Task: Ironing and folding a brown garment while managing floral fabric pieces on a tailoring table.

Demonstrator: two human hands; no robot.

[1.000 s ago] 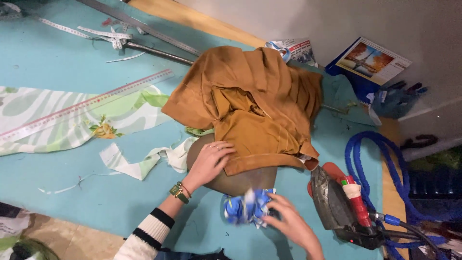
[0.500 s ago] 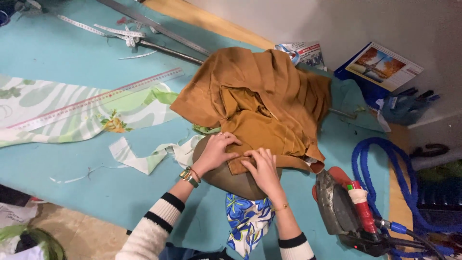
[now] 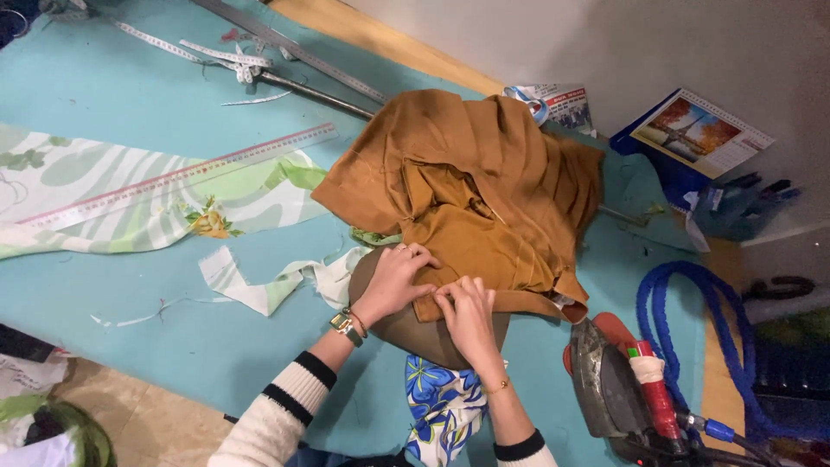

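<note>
Mustard-brown folded fabric garment [image 3: 471, 195] is lying on the turquoise table [image 3: 130, 285]. I am now pressing both hands flat on its hem, left hand [image 3: 396, 278] spread, right hand [image 3: 467, 313] having released the blue floral cloth [image 3: 441, 406].

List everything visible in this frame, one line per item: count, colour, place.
Garment: one, mustard brown, heaped mid-table.
Pressing pad: one, brown, rounded, under the garment's hem.
Table cover: one, turquoise.
Floral fabric: one, white and green, left.
Clear ruler: one, lying on that fabric.
Metal ruler: one, grey, top.
Fabric strip: one, pale green, beside the pad.
Blue flowered cloth: one, bottom edge.
Iron: one, dark with red handle, lower right.
Hose: one, blue, right.
Calendar: one, upper right.
Left hand: on the hem, wristwatch.
Right hand: on the hem, bracelet.
</note>
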